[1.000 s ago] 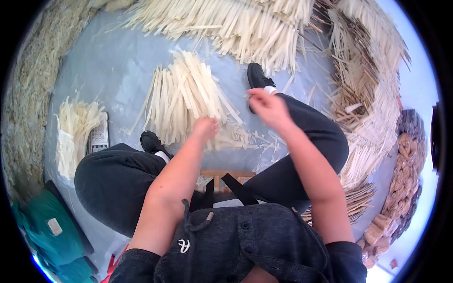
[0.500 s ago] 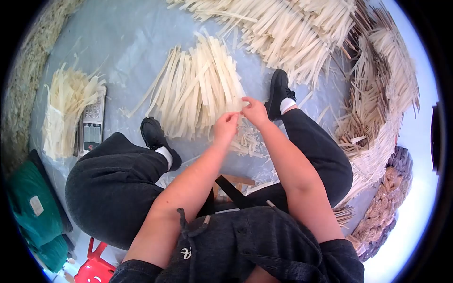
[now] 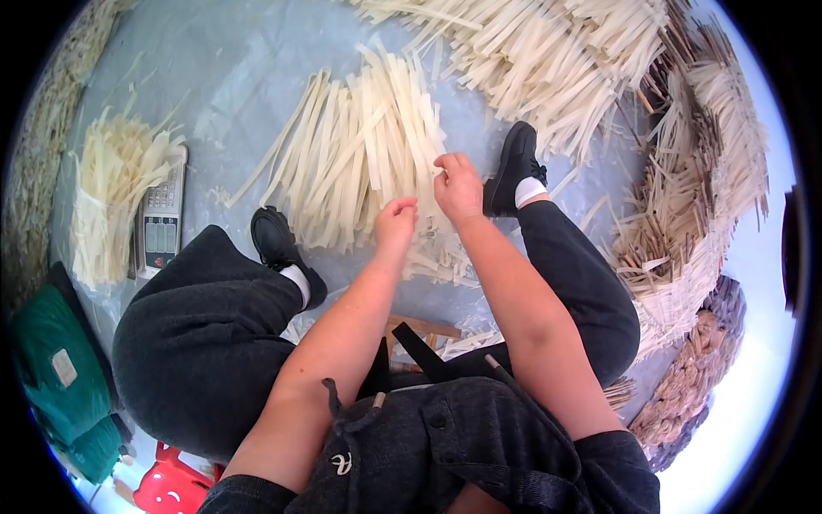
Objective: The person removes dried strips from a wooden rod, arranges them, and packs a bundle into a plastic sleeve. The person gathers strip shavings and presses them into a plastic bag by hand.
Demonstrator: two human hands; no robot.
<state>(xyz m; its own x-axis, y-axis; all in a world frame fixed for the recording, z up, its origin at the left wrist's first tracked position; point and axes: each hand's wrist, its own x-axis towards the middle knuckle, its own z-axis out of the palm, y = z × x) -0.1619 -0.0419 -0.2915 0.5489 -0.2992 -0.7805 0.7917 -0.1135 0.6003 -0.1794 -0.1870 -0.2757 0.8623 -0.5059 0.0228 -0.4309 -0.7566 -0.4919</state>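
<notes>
A loose pile of pale flat strips (image 3: 355, 158), which look like dried plant or wood shavings, lies fanned out on the floor between my feet. My left hand (image 3: 396, 226) is over the pile's near right edge, its fingers closed in a pinch; whatever they hold, if anything, is too small to make out. Just to the right and a little farther off, my right hand (image 3: 460, 188) is at the pile's right edge with fingers curled closed. Its fingertips are partly hidden, so I cannot see what is between them. The two hands are apart.
A bundle of strips (image 3: 111, 206) stands at the left beside a digital scale (image 3: 163, 206). A large heap of strips (image 3: 548, 64) spreads along the back right. Nearby are short scraps (image 3: 441, 257), a green bag (image 3: 64, 368), a red stool (image 3: 171, 487) and braided coils (image 3: 685, 368).
My hands were close together at the pile's right edge and have separated. The left moved slightly left; the right moved a little farther forward. The view has shifted slightly.
</notes>
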